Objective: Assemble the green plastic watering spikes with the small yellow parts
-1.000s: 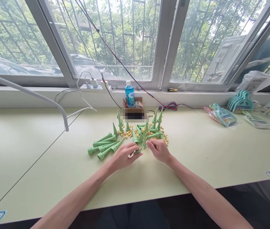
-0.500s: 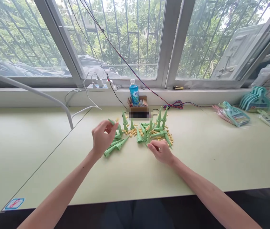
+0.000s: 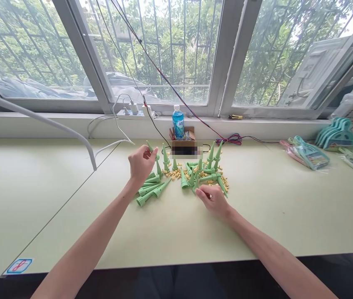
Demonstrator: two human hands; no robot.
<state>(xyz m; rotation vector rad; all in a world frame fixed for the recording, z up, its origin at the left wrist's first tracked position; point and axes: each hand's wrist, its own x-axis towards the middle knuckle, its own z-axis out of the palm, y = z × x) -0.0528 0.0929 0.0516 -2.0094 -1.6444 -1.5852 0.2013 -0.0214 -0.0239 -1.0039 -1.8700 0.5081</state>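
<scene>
My left hand (image 3: 142,164) is closed around a green plastic spike (image 3: 150,147), its pointed tip sticking up past the fingers. Just below that hand stands another green spike (image 3: 159,167); whether the two touch is hard to tell. My right hand (image 3: 213,198) rests on the table at the near side of the pile, thumb and fingers pinched at the base of a small upright green spike (image 3: 197,181). Several more green spikes (image 3: 155,192) lie to the left, and stacked upright ones (image 3: 210,156) stand at the back right. Small yellow plastic fittings (image 3: 175,174) are scattered among them.
Behind the pile, a blue bottle (image 3: 179,124) stands in a small cardboard box (image 3: 191,133). A coiled cable (image 3: 233,139) lies at the back. Packaged teal hangers (image 3: 313,155) are at the right. A thick white tube (image 3: 67,129) arches over the left side.
My left hand has risen slightly, and the spike in it has gone from tilted to more upright. My right hand stays in nearly the same place. The whole view has shifted a little.
</scene>
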